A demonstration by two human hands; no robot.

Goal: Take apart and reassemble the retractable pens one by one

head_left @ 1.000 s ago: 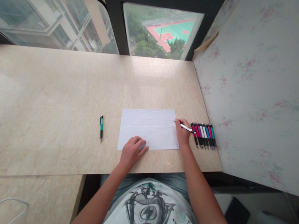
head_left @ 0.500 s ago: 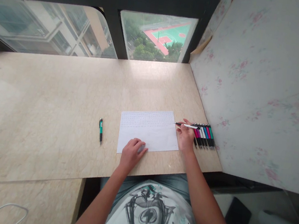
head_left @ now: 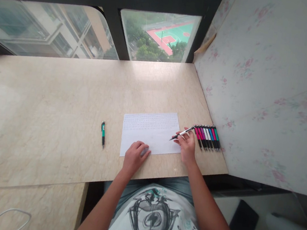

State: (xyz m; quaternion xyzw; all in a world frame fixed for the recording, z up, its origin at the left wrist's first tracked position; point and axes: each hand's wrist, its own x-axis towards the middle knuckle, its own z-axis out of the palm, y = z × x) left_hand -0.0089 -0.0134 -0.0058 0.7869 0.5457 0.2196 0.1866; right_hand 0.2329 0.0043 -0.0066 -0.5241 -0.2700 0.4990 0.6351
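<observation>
A white sheet of paper (head_left: pixel 150 137) lies on the table, its upper part covered in lines of handwriting. My left hand (head_left: pixel 136 154) rests on the sheet's lower edge, fingers loosely bent and the thumb apart, holding nothing. Between the fingers of my right hand (head_left: pixel 187 147) is a white and black ballpoint pen (head_left: pixel 184 132), over the right side of the paper. It slants with its tip down to the left; whether the tip touches the paper I cannot tell. Just right of that hand lies a row of several coloured pens (head_left: pixel 207 137).
A green and black pen (head_left: pixel 102 134) lies alone left of the paper. The floral wall (head_left: pixel 256 106) borders the table (head_left: pixel 57 117) on the right, and windows (head_left: pixel 158 36) stand behind it. A pale cable (head_left: pixel 13 210) curves on the lower left surface.
My right hand has moved slightly left with the pen, away from the row of pens. The pen has turned from nearly level to tip-down over the paper. My left hand stays put.
</observation>
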